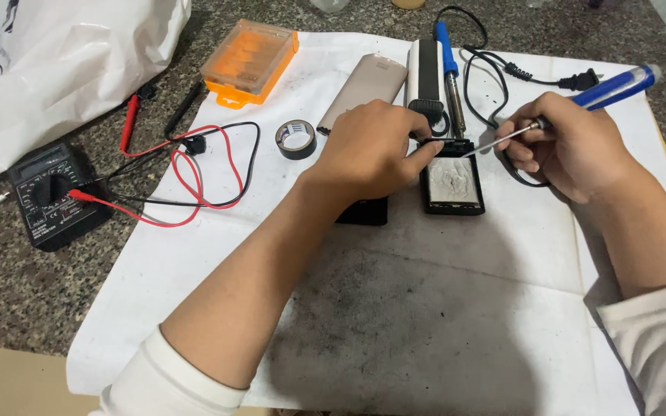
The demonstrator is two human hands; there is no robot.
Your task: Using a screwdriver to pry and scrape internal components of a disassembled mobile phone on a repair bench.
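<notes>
While the left hand [368,150] pinches the opened black case [452,185], the right hand [568,146] grips a blue screwdriver [614,87], poking its top edge.

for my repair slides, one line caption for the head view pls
Left hand steadies a small black device while right hand probes it with a blue-handled screwdriver.
</notes>
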